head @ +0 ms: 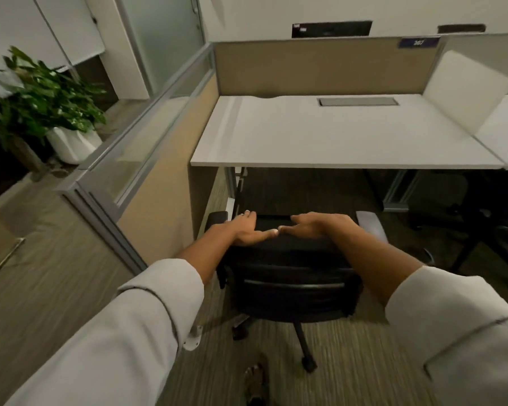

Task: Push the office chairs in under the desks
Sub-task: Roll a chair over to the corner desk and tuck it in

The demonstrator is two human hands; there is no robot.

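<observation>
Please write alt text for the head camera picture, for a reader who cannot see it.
Seen from above, a person's left hand and right hand rest side by side on the top of a black office chair backrest, facing a white desk. The chair stands on carpet just before the desk edge. A potted plant stands beyond the partition on the left.

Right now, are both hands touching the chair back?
Touching. The head view shows the left hand and the right hand lying flat on the top edge of the chair back, fingers straight, with no gap visible.
</observation>
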